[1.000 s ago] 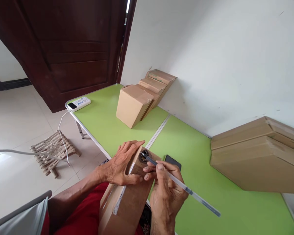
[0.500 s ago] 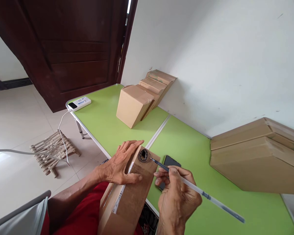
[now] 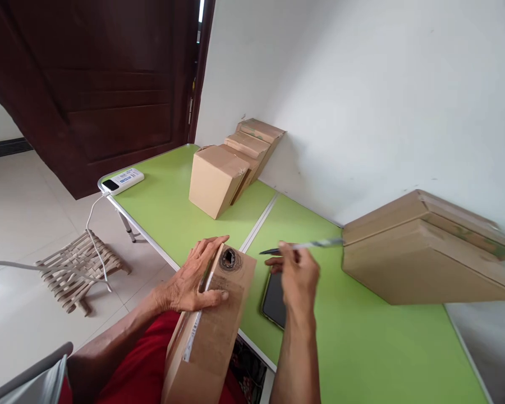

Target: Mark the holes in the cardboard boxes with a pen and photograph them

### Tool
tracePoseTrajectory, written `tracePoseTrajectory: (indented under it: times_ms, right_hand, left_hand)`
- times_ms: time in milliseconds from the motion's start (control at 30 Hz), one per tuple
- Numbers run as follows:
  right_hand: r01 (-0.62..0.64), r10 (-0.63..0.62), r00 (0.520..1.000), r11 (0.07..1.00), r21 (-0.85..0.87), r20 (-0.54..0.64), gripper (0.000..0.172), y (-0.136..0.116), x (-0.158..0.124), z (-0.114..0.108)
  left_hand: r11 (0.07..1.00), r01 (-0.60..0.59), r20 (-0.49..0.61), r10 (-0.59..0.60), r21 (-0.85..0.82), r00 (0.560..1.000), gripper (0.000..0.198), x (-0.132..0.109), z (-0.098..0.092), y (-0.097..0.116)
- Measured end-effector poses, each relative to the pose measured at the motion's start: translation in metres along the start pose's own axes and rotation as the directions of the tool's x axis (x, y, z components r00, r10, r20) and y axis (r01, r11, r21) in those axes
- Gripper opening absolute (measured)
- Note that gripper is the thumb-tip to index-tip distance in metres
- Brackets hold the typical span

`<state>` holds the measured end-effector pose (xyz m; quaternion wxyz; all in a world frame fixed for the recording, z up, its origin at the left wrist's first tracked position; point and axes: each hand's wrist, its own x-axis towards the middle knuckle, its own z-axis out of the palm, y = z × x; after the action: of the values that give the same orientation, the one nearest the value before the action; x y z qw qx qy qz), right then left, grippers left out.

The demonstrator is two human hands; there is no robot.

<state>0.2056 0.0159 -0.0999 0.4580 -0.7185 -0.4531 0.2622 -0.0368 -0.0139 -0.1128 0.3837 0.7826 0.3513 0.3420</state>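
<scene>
A long brown cardboard box [image 3: 212, 348] stands tilted on my lap at the table's edge. Near the far end of its upper face is a ragged dark hole [image 3: 228, 258] ringed with scribbled pen lines. My left hand [image 3: 189, 286] grips the box, thumb across the top and fingers along the left side. To the right of the box, my right hand [image 3: 298, 278] is closed around a slim pen [image 3: 313, 244] with a dark tip and pale barrel. The tip points left and is apart from the box; the pen is partly blurred.
A dark smartphone [image 3: 272, 300] lies on the green folding table [image 3: 382, 342], partly under my right hand. Several cardboard boxes [image 3: 214, 185] stand by the wall, and larger cartons [image 3: 399, 264] sit at right. A white power bank [image 3: 126, 179] trails a cable past a woven stool [image 3: 78, 272].
My right hand has lifted the pen away from the hole's rim, up and to the right. More of the phone shows now. The view has shifted slightly; my left hand keeps its hold.
</scene>
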Motion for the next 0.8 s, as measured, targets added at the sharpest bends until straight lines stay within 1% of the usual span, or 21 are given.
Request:
tracePoseTrajectory:
  times_ms: [33, 67, 133, 200, 267, 367, 500, 600, 633, 700, 767, 800]
  right_hand:
    - [-0.044, 0.054, 0.996, 0.991, -0.128, 0.071, 0.034, 0.006, 0.01, 0.005]
    - [-0.071, 0.099, 0.989, 0.972, -0.223, 0.114, 0.03, 0.012, 0.019, 0.011]
    - [-0.107, 0.171, 0.975, 0.92, -0.377, 0.14, 0.025, 0.02, 0.03, 0.025]
    - [-0.135, 0.237, 0.962, 0.848, -0.513, 0.138, 0.019, 0.025, 0.034, 0.038]
    - [-0.153, 0.285, 0.95, 0.782, -0.605, 0.129, 0.025, 0.027, 0.034, 0.046]
    - [-0.146, 0.307, 0.944, 0.718, -0.68, 0.121, 0.03, 0.027, 0.03, 0.048]
    - [-0.111, 0.277, 0.954, 0.686, -0.719, 0.117, 0.031, 0.019, 0.018, 0.04]
    - [-0.099, 0.224, 0.972, 0.675, -0.731, 0.075, 0.033, 0.016, -0.005, 0.025]
    - [-0.11, 0.206, 0.978, 0.667, -0.737, 0.04, 0.037, 0.017, -0.016, 0.018]
    - [-0.17, 0.196, 0.979, 0.637, -0.752, -0.055, 0.054, 0.022, -0.038, 0.003]
    - [-0.25, 0.235, 0.963, 0.6, -0.76, -0.131, 0.072, 0.03, -0.057, -0.011]
    - [-0.279, 0.267, 0.953, 0.592, -0.757, -0.142, 0.077, 0.035, -0.064, -0.017]
  left_hand:
    - [1.0, 0.0, -0.002, 0.0, 0.002, 1.0, 0.1, -0.001, 0.0, 0.0]
    - [1.0, 0.002, -0.003, -0.002, 0.003, 1.0, 0.1, -0.001, 0.0, 0.0]
    - [1.0, 0.002, -0.007, -0.002, 0.003, 1.0, 0.099, -0.001, -0.001, -0.001]
    - [1.0, 0.001, -0.008, -0.001, -0.001, 1.0, 0.099, 0.0, -0.001, -0.002]
    - [1.0, 0.001, -0.006, -0.001, -0.009, 1.0, 0.1, 0.0, -0.001, -0.003]
    - [1.0, -0.004, -0.004, 0.003, -0.018, 1.0, 0.099, 0.0, -0.001, -0.004]
    - [1.0, -0.008, -0.01, 0.008, -0.019, 1.0, 0.098, -0.001, -0.001, -0.005]
    - [1.0, -0.012, -0.023, 0.011, -0.016, 1.0, 0.098, -0.002, -0.001, -0.008]
    - [1.0, -0.012, -0.028, 0.012, -0.018, 1.0, 0.098, -0.003, -0.001, -0.009]
    - [1.0, -0.006, -0.031, 0.005, -0.026, 1.0, 0.098, -0.004, -0.001, -0.011]
    - [0.999, 0.005, -0.023, -0.005, -0.036, 1.0, 0.097, -0.004, -0.001, -0.011]
    - [0.999, 0.009, -0.017, -0.01, -0.038, 1.0, 0.096, -0.004, -0.001, -0.01]
